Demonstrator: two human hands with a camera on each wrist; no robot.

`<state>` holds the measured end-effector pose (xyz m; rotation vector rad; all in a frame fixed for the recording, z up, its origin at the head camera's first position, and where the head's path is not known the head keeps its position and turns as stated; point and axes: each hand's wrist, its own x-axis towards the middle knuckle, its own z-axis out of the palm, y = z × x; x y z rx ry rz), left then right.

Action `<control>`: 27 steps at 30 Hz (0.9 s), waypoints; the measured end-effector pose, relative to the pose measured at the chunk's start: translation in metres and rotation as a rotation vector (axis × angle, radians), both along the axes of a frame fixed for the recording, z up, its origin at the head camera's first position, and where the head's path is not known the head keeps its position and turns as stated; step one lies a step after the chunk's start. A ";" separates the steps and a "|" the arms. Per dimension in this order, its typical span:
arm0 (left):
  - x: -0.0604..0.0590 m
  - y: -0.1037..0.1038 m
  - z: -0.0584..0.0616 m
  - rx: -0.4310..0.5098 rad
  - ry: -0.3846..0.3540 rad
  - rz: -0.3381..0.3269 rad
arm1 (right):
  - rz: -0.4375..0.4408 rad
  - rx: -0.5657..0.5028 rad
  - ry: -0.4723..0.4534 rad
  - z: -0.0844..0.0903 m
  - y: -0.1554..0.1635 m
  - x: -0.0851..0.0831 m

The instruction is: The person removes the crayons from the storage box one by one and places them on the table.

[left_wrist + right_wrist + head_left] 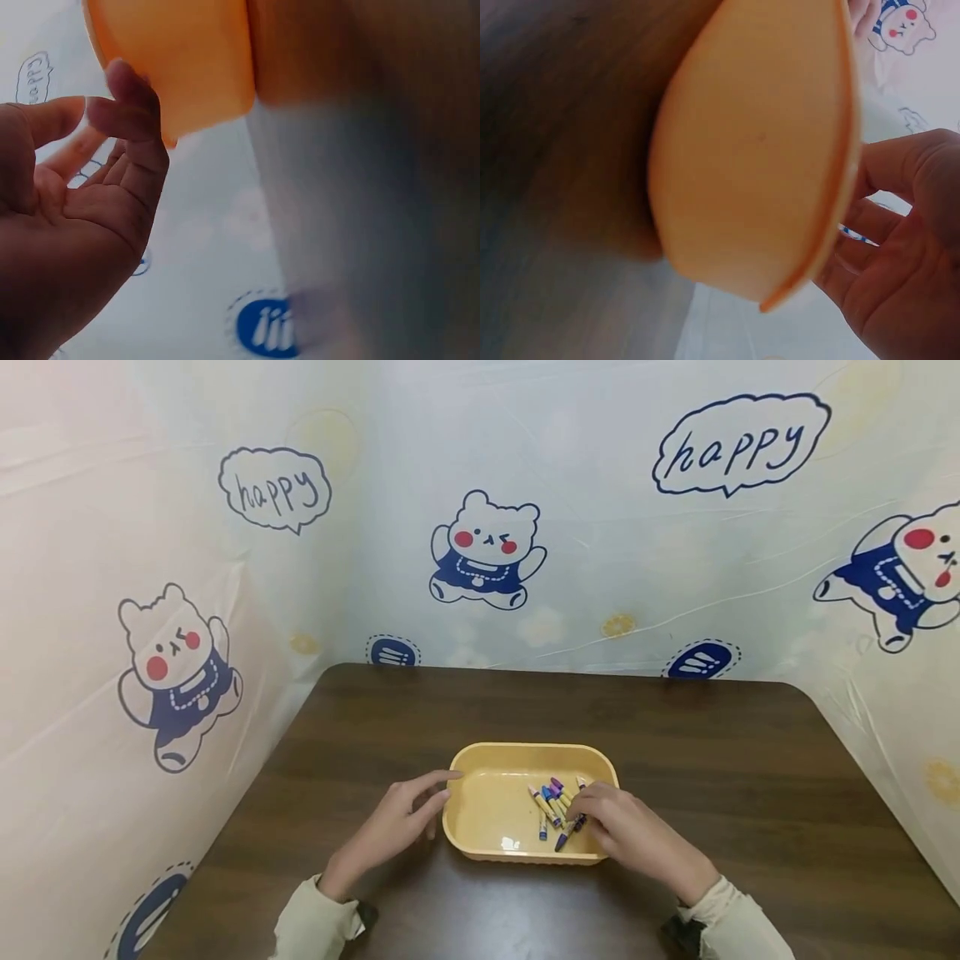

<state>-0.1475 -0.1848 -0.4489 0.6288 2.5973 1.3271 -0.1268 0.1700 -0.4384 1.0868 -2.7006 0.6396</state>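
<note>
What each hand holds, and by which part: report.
Cannot be told: the right hand hides its fingertips over the crayons; the left hand is at the tray's rim, grip unclear.

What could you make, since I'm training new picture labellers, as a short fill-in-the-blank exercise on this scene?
1. In the head view, the tray is ____ in colour.
2. Between the left hand and the right hand, the one reaching in over the crayons is the ____ one.
3. The speech bubbles on the backdrop read "____".

Missing words: yellow; right; happy.
</note>
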 end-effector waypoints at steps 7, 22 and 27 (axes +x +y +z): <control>-0.004 -0.005 -0.016 0.274 -0.211 -0.068 | 0.007 0.003 -0.058 -0.012 0.004 -0.007; -0.011 -0.011 -0.036 0.549 -0.382 -0.154 | -0.002 0.117 -0.028 -0.015 -0.012 -0.022; -0.011 -0.010 -0.040 0.556 -0.393 -0.151 | -0.003 0.120 -0.073 -0.015 -0.011 -0.024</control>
